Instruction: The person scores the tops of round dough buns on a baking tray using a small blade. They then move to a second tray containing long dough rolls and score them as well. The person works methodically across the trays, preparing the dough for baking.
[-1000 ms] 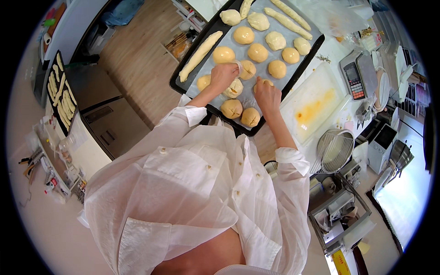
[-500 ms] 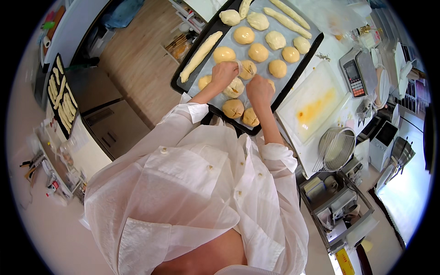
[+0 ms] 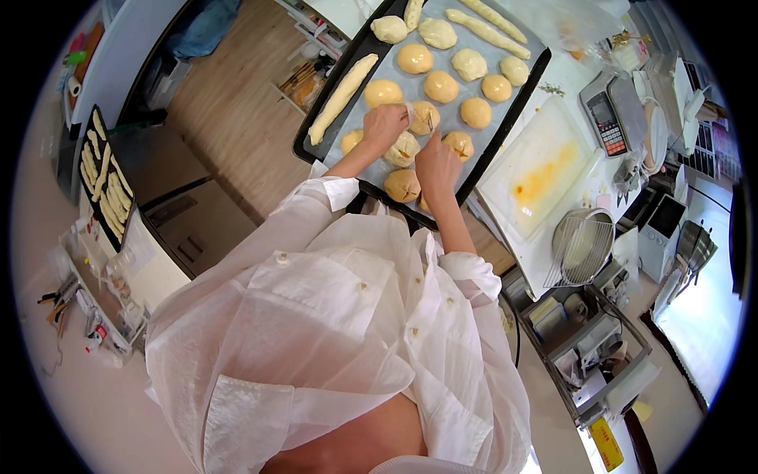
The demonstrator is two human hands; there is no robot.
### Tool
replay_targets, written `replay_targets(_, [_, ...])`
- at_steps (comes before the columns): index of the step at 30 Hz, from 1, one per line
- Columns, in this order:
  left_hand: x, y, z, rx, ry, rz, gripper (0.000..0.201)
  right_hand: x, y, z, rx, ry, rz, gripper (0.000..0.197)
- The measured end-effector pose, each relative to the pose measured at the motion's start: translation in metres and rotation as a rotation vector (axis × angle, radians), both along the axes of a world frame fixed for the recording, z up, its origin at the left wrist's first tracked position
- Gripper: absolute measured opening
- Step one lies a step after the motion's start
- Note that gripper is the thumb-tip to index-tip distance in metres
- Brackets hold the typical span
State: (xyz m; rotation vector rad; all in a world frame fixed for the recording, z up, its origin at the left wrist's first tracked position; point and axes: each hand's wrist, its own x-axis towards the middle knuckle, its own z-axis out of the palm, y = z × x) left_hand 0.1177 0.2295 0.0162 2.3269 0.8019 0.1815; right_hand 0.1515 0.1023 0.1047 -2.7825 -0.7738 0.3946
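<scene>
Shows golden yellow on the glossy dough balls [image 3: 441,87]; pales to cream on the duller dough balls [image 3: 469,65] and dough ropes [image 3: 488,33]. Turns grey-white on the baking paper [image 3: 448,121], black on the baking tray [image 3: 382,50]. Spreads an orange-yellow smear [image 3: 545,180] over the milky-white plastic board [image 3: 537,146]. Runs plain white across the button-up shirt [image 3: 332,316], tan with streaky grain along the wood floor [image 3: 229,75], silver-grey with red keys [image 3: 614,148] on the digital scale [image 3: 624,107].
</scene>
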Motion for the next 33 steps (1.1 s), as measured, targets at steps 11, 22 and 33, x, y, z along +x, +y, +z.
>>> replay_targets(11, [-0.002, 0.000, 0.001, -0.040, 0.003, 0.032, 0.022, 0.001, -0.004, -0.006, -0.007, -0.007, 0.040, 0.009])
replay_targets(22, [-0.003, 0.000, -0.002, -0.047, 0.006, 0.051, 0.024, 0.000, -0.012, -0.005, -0.058, 0.041, 0.089, 0.011])
replay_targets(33, [-0.023, 0.023, 0.023, -0.421, -0.496, 0.492, 0.025, 0.031, -0.021, 0.017, 0.017, 0.002, 0.167, 0.014])
